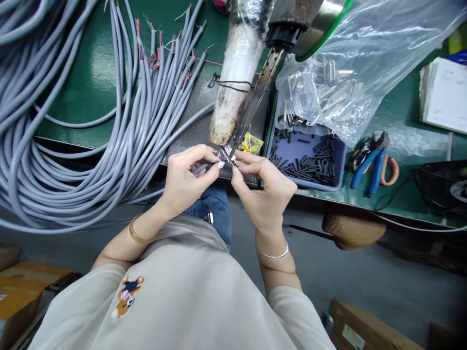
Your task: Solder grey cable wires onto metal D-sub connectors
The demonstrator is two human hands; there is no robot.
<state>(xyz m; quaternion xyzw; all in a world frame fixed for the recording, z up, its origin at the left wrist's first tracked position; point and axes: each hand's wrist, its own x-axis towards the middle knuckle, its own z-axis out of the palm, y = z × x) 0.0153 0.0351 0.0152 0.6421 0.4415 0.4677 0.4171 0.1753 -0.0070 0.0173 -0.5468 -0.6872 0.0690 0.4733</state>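
My left hand [188,176] is closed around the end of a grey cable [201,168], pinching it near its stripped coloured wires [223,154]. My right hand [263,187] pinches a small connector [232,159] against those wire ends; the two hands almost touch. Just above them points the tip of a soldering iron [251,109], beside a plastic-wrapped stand [233,82]. All this happens at the front edge of the green bench [91,73].
A large bundle of grey cables [73,146] with stripped ends fills the left. A blue tray [310,158] of black sleeve pieces sits right of my hands, a clear bag of metal parts [328,92] above it. Blue pliers [372,167] lie farther right. Cardboard boxes [22,287] stand on the floor.
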